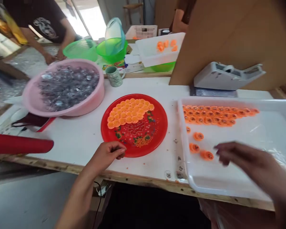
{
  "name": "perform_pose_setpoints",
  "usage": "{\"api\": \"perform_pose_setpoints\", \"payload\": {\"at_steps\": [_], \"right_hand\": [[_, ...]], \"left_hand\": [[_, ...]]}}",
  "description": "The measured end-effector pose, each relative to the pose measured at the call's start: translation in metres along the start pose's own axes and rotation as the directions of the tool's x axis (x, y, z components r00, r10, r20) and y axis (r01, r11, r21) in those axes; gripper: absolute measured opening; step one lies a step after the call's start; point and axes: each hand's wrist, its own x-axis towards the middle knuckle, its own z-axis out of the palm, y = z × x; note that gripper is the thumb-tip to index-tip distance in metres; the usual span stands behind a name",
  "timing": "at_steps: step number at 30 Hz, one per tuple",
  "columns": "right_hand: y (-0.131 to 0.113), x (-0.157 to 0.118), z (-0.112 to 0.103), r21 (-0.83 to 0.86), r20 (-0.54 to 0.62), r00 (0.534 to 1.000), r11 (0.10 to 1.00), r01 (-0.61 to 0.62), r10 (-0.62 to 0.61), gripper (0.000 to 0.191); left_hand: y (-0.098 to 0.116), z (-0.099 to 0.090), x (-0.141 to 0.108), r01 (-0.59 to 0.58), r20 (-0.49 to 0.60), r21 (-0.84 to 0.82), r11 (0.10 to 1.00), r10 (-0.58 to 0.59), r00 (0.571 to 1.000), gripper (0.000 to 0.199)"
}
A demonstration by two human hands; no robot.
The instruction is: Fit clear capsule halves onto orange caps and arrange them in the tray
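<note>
My left hand (pixel 111 151) is at the near left rim of a round red tray (pixel 160 133), thumb and fingertips pinched together; whatever is between them is hidden. Orange round caps (pixel 130 111) sit in packed rows on the far half of that tray, and tiny orange beads (pixel 143 141) lie near its front. My right hand (pixel 249 163), smeared by motion, hovers over a white plastic tray (pixel 257 136). Close to its fingertips is a loose orange piece with a dark centre (pixel 207 155). Several similar pieces (pixel 205 115) form rows at the back left of the white tray.
At the left stands a pink basin (pixel 100 92) full of small clear-and-dark pieces (pixel 69 86). Behind are a mug (pixel 114 76), green baskets (pixel 81 50) and a tape dispenser (pixel 226 76) against a cardboard panel (pixel 240 38). Another person's hands (pixel 54 57) work at far left.
</note>
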Motion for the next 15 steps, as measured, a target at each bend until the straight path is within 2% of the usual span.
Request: {"api": "perform_pose_setpoints", "payload": {"at_steps": [1,2,4,5,6,8,10,12,15], "right_hand": [[-0.008,-0.024,0.019,-0.001,0.295,0.952,0.997,0.079,-0.075,0.035],[-0.016,-0.047,0.039,-0.012,0.484,0.869,0.991,0.130,-0.108,0.025],[-0.028,-0.081,0.080,0.028,0.680,0.691,0.952,0.306,-0.243,0.024],[-0.031,-0.092,0.100,-0.014,0.694,0.675,0.933,0.359,-0.250,0.029],[-0.033,-0.098,0.118,-0.060,0.682,0.688,0.919,0.389,-0.246,0.031],[-0.031,-0.100,0.149,-0.144,0.605,0.764,0.914,0.380,-0.222,0.029],[-0.026,-0.093,0.176,-0.145,0.526,0.817,0.921,0.362,-0.238,0.022],[-0.020,-0.085,0.201,-0.142,0.473,0.832,0.907,0.397,-0.290,0.018],[-0.014,-0.079,0.228,-0.221,0.442,0.836,0.864,0.453,-0.325,0.018]], "left_hand": [[-0.011,-0.009,-0.005,0.015,0.057,0.074,0.997,-0.019,0.998,0.019],[-0.024,-0.016,-0.010,0.007,0.096,0.152,0.988,-0.022,0.995,0.018],[-0.050,-0.019,-0.019,-0.056,0.120,0.276,0.960,0.023,0.992,0.016],[-0.061,-0.014,-0.022,-0.088,0.115,0.308,0.947,0.054,0.992,0.015],[-0.071,-0.007,-0.024,-0.106,0.100,0.318,0.942,0.078,0.992,0.013],[-0.083,0.012,-0.025,-0.102,0.068,0.315,0.944,0.085,0.994,0.010],[-0.088,0.032,-0.024,-0.095,0.034,0.317,0.944,0.088,0.995,0.008],[-0.088,0.046,-0.022,-0.119,0.016,0.335,0.935,0.121,0.993,0.006],[-0.087,0.054,-0.020,-0.180,0.018,0.345,0.921,0.185,0.983,0.018]]}}
